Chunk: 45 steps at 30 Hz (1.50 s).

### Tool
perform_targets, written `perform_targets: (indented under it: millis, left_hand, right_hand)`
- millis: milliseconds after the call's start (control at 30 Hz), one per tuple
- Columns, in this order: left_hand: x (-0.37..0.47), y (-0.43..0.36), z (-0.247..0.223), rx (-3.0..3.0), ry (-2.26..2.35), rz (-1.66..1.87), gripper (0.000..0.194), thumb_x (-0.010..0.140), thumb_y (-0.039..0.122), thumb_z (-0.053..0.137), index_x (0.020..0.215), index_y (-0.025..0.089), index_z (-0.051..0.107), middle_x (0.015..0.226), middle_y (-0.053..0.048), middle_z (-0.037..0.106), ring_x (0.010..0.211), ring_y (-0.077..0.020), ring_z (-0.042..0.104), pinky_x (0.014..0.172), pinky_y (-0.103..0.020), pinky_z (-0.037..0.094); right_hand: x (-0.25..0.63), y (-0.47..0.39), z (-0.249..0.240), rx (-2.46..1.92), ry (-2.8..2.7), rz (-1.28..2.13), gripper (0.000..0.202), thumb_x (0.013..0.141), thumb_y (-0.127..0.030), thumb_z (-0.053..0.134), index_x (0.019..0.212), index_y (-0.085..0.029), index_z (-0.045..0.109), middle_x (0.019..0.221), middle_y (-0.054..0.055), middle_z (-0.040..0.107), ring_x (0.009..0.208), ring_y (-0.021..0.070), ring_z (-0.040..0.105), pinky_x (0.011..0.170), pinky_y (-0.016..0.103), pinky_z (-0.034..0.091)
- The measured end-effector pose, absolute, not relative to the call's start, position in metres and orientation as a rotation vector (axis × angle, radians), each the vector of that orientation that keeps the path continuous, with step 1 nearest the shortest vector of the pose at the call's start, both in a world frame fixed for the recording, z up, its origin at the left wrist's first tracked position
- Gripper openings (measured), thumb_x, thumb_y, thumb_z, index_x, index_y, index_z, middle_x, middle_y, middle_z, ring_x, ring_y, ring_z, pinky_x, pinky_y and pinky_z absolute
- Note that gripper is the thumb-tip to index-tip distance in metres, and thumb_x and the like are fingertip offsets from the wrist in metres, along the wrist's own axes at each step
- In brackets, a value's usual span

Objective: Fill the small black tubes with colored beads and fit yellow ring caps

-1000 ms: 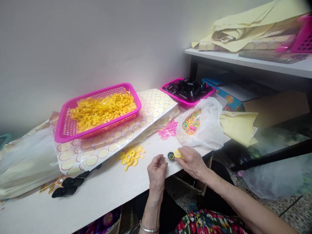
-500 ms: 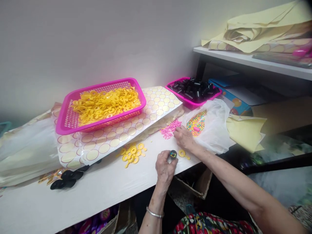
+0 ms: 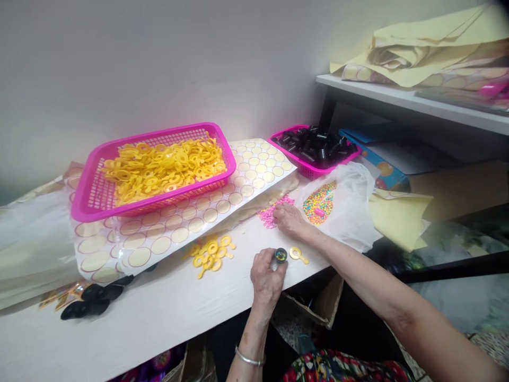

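My left hand [image 3: 267,275] is closed round a small black round container [image 3: 281,255] with colourful beads inside, held upright near the table's front edge. Over the pile of small pink pieces [image 3: 269,216], my right hand [image 3: 291,221] has its fingers bent down and together; what is between the fingertips is hidden. A yellow ring piece with a tab [image 3: 295,253] lies just right of the black container. Multicoloured beads [image 3: 319,201] rest in a white plastic bag [image 3: 356,212] beyond my right hand. Left of my left hand is a small heap of yellow ring pieces [image 3: 212,252].
A pink basket [image 3: 149,208] of yellow pieces stands on sheets of round stickers [image 3: 183,228]. Behind the bag is a smaller pink basket [image 3: 312,171] of black cylinders. Black pieces [image 3: 85,307] lie at the left. A white shelf [image 3: 421,101] juts out at the right.
My right hand has shifted slightly left over the pink pieces. The view has turned a little, so the large basket appears further left. My left hand still holds the black container.
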<state>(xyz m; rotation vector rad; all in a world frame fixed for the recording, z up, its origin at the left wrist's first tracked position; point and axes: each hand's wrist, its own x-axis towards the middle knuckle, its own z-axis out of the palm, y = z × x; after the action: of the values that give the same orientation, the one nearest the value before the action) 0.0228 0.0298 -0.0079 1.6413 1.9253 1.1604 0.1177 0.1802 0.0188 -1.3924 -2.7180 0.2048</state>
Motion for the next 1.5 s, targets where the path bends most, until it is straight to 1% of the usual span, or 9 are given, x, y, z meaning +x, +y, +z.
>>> perform_targets:
  millis: [100,200,567,767,867,1033,1200,1400,1500]
  left_hand:
    - [0.023,0.030,-0.008,1.642,1.938,1.161,0.020,0.063,0.016,0.063,0.083,0.020,0.062,0.080,-0.001,0.064,0.078,-0.0177,0.054,0.072,-0.030,0.044]
    - [0.023,0.030,-0.007,1.641,1.940,1.139,0.020,0.063,0.016,0.063,0.082,0.019,0.062,0.081,-0.001,0.064,0.078,-0.0177,0.054,0.072,-0.031,0.044]
    - [0.023,0.030,-0.008,1.613,1.944,1.123,0.019,0.063,0.016,0.063,0.082,0.019,0.062,0.080,-0.001,0.063,0.078,-0.0178,0.053,0.073,-0.031,0.043]
    - [0.023,0.030,-0.007,1.641,1.921,1.145,0.017,0.064,0.017,0.061,0.081,0.020,0.062,0.080,-0.001,0.063,0.077,-0.0175,0.053,0.072,-0.031,0.044]
    - [0.022,0.030,-0.009,1.659,1.916,1.159,0.018,0.064,0.017,0.061,0.082,0.020,0.062,0.080,-0.001,0.063,0.077,-0.0174,0.054,0.072,-0.030,0.044]
    - [0.023,0.030,-0.010,1.650,1.912,1.148,0.018,0.064,0.017,0.062,0.082,0.019,0.062,0.079,-0.001,0.062,0.078,-0.0174,0.053,0.073,-0.031,0.044]
    - [0.024,0.030,-0.009,1.631,1.922,1.167,0.018,0.063,0.016,0.061,0.081,0.020,0.062,0.078,-0.001,0.063,0.076,-0.0167,0.053,0.071,-0.030,0.044]
    - [0.025,0.030,-0.004,1.620,1.922,1.154,0.016,0.064,0.017,0.061,0.079,0.020,0.062,0.077,-0.001,0.062,0.076,-0.0165,0.054,0.071,-0.029,0.044]
    - [0.025,0.030,-0.003,1.613,1.920,1.152,0.016,0.064,0.017,0.060,0.080,0.020,0.062,0.077,-0.001,0.062,0.076,-0.0164,0.054,0.071,-0.029,0.044]
  right_hand:
    - [0.120,0.181,0.021,-1.400,-2.712,0.211,0.022,0.083,-0.019,0.041,0.091,-0.016,0.061,0.100,0.010,0.058,0.094,0.0219,0.048,0.075,0.029,0.036]
    - [0.123,0.180,0.024,-1.394,-2.715,0.219,0.020,0.083,-0.020,0.042,0.090,-0.016,0.061,0.102,0.010,0.057,0.093,0.0212,0.049,0.073,0.028,0.037]
    - [0.119,0.179,0.014,-1.342,-2.747,0.153,0.023,0.085,-0.022,0.041,0.082,-0.015,0.062,0.092,0.010,0.059,0.087,0.0217,0.049,0.071,0.030,0.037]
    - [0.113,0.175,0.017,-1.210,-2.803,0.092,0.022,0.079,-0.009,0.042,0.089,-0.012,0.062,0.097,0.013,0.059,0.092,0.0241,0.048,0.075,0.033,0.036]
    - [0.111,0.175,0.021,-1.108,-2.844,0.063,0.022,0.076,-0.007,0.044,0.089,-0.010,0.062,0.093,0.013,0.060,0.088,0.0234,0.050,0.073,0.033,0.036]
    - [0.118,0.165,0.015,-1.076,-2.845,0.028,0.022,0.079,-0.006,0.042,0.088,-0.008,0.061,0.090,0.014,0.059,0.084,0.0226,0.049,0.071,0.033,0.036]
    - [0.140,0.144,0.000,-0.894,-2.835,-0.086,0.019,0.079,-0.006,0.043,0.078,-0.010,0.061,0.078,0.012,0.057,0.076,0.0217,0.047,0.068,0.033,0.033]
    - [0.162,0.142,-0.009,-0.622,-2.874,0.008,0.020,0.082,-0.010,0.042,0.075,-0.013,0.060,0.074,0.008,0.054,0.073,0.0185,0.044,0.067,0.030,0.033]
    - [0.162,0.143,-0.006,-0.670,-2.900,0.049,0.020,0.083,-0.011,0.042,0.077,-0.013,0.060,0.074,0.008,0.055,0.071,0.0179,0.045,0.065,0.029,0.033]
